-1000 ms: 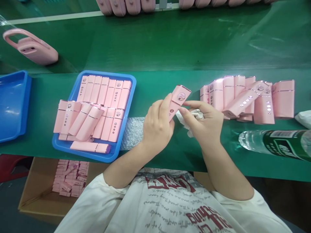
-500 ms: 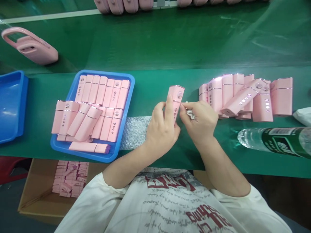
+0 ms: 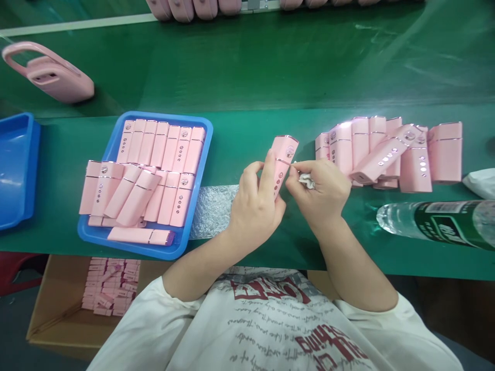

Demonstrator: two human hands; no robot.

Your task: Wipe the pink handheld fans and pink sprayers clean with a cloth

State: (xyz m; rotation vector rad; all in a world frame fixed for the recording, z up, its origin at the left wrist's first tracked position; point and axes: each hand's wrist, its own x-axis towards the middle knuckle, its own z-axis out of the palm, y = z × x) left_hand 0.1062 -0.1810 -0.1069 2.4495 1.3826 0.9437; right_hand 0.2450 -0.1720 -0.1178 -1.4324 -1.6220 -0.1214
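Wrapped round a pink rectangular device (image 3: 284,162) with a silver band and a round emblem is my left hand (image 3: 257,203). My right hand (image 3: 320,193) is closed on a small crumpled white cloth (image 3: 307,180), its thumb and forefinger pinched close to the device's right edge at the band. To the left, a blue tray (image 3: 208,154) holds many pink devices, some lying over others. A heap of similar pink devices (image 3: 381,159) lies to the right of my right hand. Under my left forearm is a sheet of bubble wrap (image 3: 214,211).
A clear bottle with a green label (image 3: 444,221) lies at the right. Another blue tray (image 3: 17,170) is at the far left, below a pink handled object (image 3: 58,80). An open cardboard box (image 3: 58,309) of pink pieces stands below the table edge.
The device in my left hand has tilted slightly and its top has shifted a little right. My right hand has moved very slightly right. The surroundings have shifted slightly left in view.
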